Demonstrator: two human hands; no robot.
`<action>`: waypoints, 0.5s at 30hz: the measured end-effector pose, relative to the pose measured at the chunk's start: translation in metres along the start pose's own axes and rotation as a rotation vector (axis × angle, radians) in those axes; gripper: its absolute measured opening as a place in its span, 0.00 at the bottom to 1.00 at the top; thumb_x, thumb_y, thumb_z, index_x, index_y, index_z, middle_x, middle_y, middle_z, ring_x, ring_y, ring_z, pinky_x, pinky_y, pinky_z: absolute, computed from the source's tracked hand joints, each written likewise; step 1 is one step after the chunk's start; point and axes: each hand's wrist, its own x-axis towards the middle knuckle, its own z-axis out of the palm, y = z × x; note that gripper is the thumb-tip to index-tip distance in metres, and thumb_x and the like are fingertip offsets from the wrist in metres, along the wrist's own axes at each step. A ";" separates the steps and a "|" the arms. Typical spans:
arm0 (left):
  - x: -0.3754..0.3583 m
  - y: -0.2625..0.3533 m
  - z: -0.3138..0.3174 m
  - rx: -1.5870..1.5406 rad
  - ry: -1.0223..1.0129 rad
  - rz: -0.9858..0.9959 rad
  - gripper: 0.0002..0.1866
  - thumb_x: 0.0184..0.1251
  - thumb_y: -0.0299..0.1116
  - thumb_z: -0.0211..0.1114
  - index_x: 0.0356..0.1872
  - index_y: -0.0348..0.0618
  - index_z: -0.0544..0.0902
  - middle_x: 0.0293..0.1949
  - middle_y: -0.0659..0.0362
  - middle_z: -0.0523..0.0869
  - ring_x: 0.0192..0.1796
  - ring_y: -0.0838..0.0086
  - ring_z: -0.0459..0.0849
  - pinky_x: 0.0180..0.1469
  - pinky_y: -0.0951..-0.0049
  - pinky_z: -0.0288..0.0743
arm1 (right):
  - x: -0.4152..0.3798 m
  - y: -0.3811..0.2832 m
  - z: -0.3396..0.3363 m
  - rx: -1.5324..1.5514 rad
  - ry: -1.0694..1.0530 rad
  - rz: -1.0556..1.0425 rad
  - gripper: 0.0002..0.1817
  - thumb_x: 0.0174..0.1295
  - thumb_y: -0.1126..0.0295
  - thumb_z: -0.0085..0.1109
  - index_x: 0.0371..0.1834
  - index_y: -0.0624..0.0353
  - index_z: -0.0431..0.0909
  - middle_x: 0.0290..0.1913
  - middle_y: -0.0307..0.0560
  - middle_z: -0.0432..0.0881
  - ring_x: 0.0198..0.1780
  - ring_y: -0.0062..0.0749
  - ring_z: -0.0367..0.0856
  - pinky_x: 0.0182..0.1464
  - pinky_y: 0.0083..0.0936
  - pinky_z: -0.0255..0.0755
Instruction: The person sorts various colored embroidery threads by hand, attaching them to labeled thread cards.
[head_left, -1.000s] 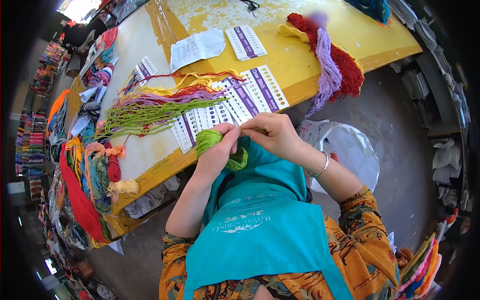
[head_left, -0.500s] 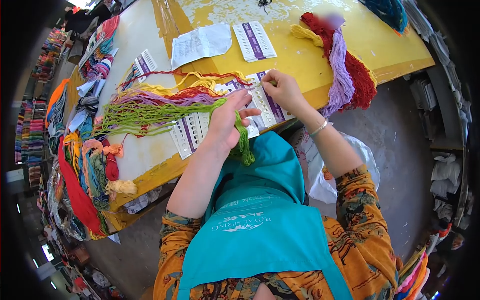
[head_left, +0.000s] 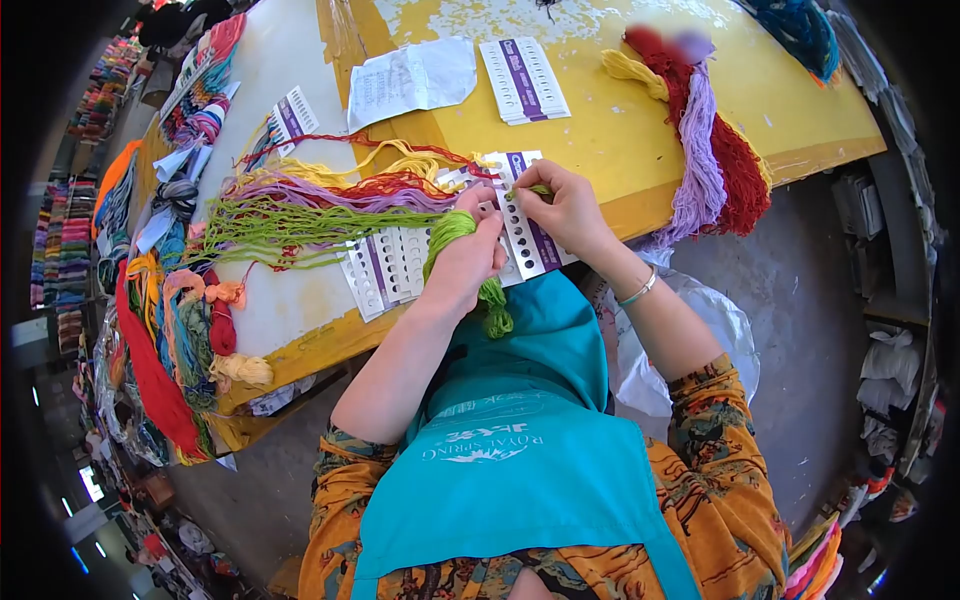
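My left hand [head_left: 468,252] is closed round a bundle of green thread [head_left: 452,232], whose short end hangs down below the palm. Its fingertips are at a white thread card [head_left: 522,237] with a purple stripe and rows of punched holes. My right hand [head_left: 566,208] pinches a bit of green thread at the right side of this card, close to the left fingertips. Lengths of green thread trail left across the table, beside lilac thread [head_left: 290,192], red thread [head_left: 395,184] and yellow thread [head_left: 400,160]. More punched cards [head_left: 378,268] lie under the strands.
A stack of punched cards [head_left: 523,80] and a creased paper [head_left: 412,84] lie farther back on the table [head_left: 600,140]. Red, lilac and yellow skeins [head_left: 690,150] hang over the right edge. Colourful bundles [head_left: 165,370] crowd the left edge. A white plastic bag [head_left: 700,330] stands below.
My left fingers have curled in from a looser spread, towards the card. My right hand has come slightly lower and now pinches green thread by the card. The view has shifted a little.
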 end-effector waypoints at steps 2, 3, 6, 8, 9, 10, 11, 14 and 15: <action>0.001 -0.002 -0.002 0.013 -0.013 0.011 0.16 0.75 0.29 0.50 0.61 0.38 0.69 0.37 0.60 0.74 0.21 0.84 0.69 0.17 0.84 0.56 | 0.000 0.000 0.001 0.001 -0.002 -0.008 0.04 0.62 0.76 0.60 0.37 0.65 0.78 0.31 0.36 0.79 0.34 0.13 0.75 0.37 0.14 0.72; 0.003 -0.001 -0.003 -0.027 0.005 0.000 0.16 0.75 0.29 0.50 0.60 0.38 0.69 0.37 0.60 0.74 0.20 0.85 0.69 0.17 0.85 0.55 | 0.000 0.000 0.002 0.000 -0.001 -0.016 0.04 0.62 0.76 0.60 0.37 0.65 0.78 0.31 0.36 0.80 0.34 0.13 0.75 0.38 0.15 0.72; 0.007 0.001 -0.005 -0.071 0.019 -0.016 0.15 0.75 0.28 0.50 0.59 0.37 0.69 0.37 0.60 0.75 0.19 0.85 0.68 0.16 0.85 0.55 | 0.001 0.000 0.003 0.032 -0.010 -0.014 0.04 0.63 0.76 0.60 0.37 0.65 0.79 0.31 0.36 0.80 0.35 0.12 0.76 0.38 0.15 0.73; 0.009 0.001 -0.006 -0.074 0.017 -0.023 0.15 0.75 0.28 0.50 0.59 0.37 0.69 0.36 0.60 0.76 0.19 0.85 0.68 0.16 0.85 0.55 | 0.000 -0.001 0.004 0.031 -0.026 -0.001 0.04 0.63 0.76 0.60 0.37 0.65 0.79 0.31 0.36 0.80 0.34 0.12 0.76 0.38 0.15 0.73; 0.011 0.001 -0.006 -0.080 0.005 -0.023 0.14 0.74 0.28 0.51 0.57 0.37 0.71 0.35 0.61 0.77 0.18 0.86 0.68 0.16 0.85 0.55 | 0.001 -0.001 0.004 0.030 -0.042 0.012 0.04 0.63 0.76 0.61 0.37 0.65 0.80 0.31 0.36 0.81 0.34 0.13 0.76 0.38 0.15 0.74; 0.013 0.001 -0.007 -0.084 -0.006 -0.025 0.12 0.74 0.28 0.51 0.55 0.36 0.73 0.34 0.61 0.78 0.18 0.86 0.68 0.16 0.85 0.55 | 0.001 -0.001 0.004 0.031 -0.043 0.012 0.04 0.63 0.76 0.61 0.37 0.65 0.80 0.31 0.36 0.81 0.34 0.13 0.76 0.38 0.15 0.74; 0.017 0.000 -0.008 -0.084 -0.006 -0.024 0.12 0.74 0.28 0.51 0.55 0.36 0.73 0.34 0.61 0.78 0.18 0.86 0.68 0.16 0.85 0.55 | 0.001 0.000 0.005 0.046 -0.046 0.017 0.04 0.63 0.76 0.61 0.37 0.65 0.80 0.31 0.35 0.81 0.33 0.12 0.76 0.37 0.14 0.73; 0.021 0.001 -0.010 -0.031 -0.004 -0.031 0.09 0.73 0.29 0.53 0.48 0.37 0.76 0.31 0.61 0.80 0.17 0.85 0.67 0.17 0.84 0.57 | 0.003 -0.001 0.004 0.041 -0.070 0.042 0.05 0.63 0.75 0.61 0.38 0.65 0.80 0.28 0.34 0.80 0.31 0.11 0.74 0.34 0.14 0.72; 0.020 0.001 -0.011 0.039 0.036 -0.018 0.07 0.73 0.29 0.53 0.45 0.38 0.77 0.30 0.61 0.81 0.17 0.85 0.67 0.17 0.84 0.57 | 0.004 -0.001 0.004 0.020 -0.092 0.064 0.06 0.62 0.74 0.62 0.38 0.65 0.81 0.27 0.33 0.79 0.29 0.11 0.73 0.33 0.14 0.71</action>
